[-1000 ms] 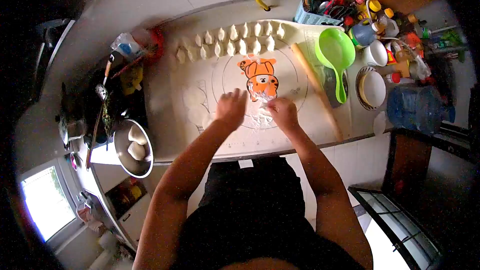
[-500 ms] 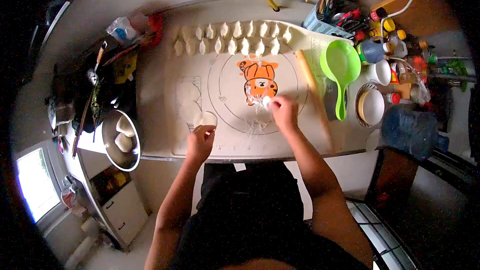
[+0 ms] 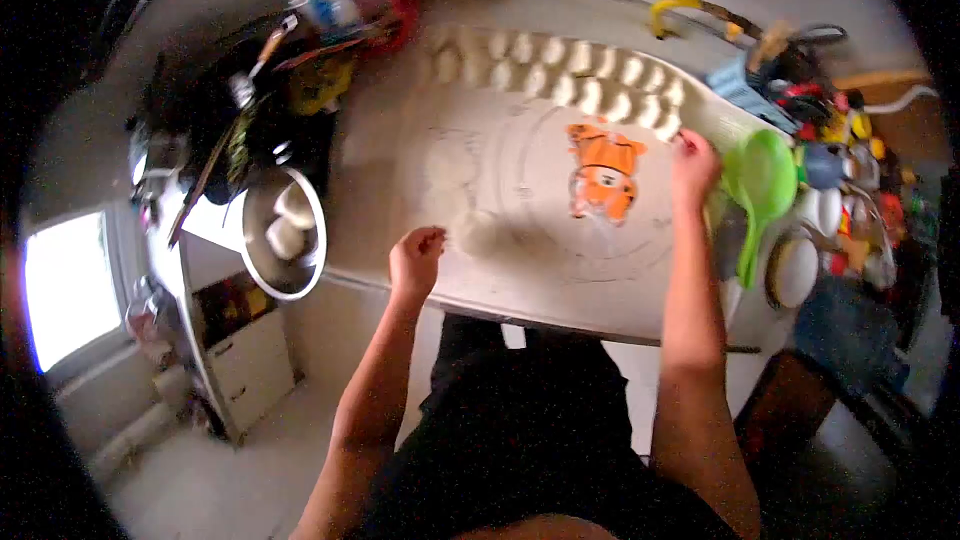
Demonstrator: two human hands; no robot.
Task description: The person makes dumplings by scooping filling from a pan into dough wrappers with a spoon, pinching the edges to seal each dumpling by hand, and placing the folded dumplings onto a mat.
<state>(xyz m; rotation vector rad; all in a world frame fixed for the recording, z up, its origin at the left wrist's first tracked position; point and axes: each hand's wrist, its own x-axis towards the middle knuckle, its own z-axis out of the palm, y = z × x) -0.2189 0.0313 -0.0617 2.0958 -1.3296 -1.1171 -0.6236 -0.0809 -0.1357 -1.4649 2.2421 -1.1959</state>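
Note:
My right hand [image 3: 697, 168] is at the right end of the front row of dumplings [image 3: 590, 96], its fingers closed on the end dumpling [image 3: 667, 121]. Two rows of pale dumplings lie along the far side of the mat [image 3: 400, 165]. My left hand [image 3: 418, 255] hovers over the mat's near left part, its fingers curled; whether anything small is in them is blurred. Just right of it lies a round dough wrapper [image 3: 481, 234]. An orange tiger picture [image 3: 604, 180] is printed on the mat, with flour just below it.
Beside my right hand is a green ladle [image 3: 765, 180]. A metal bowl with dough pieces [image 3: 311, 268] stands at the left. Farther right are a blue utensil basket [image 3: 745, 90], a white bowl [image 3: 797, 272], bottles and a large water jug [image 3: 850, 330].
My right hand has moved from the mat's middle to the right end of the dumpling row. My left hand has come away from the wrapper. The camera view has shifted.

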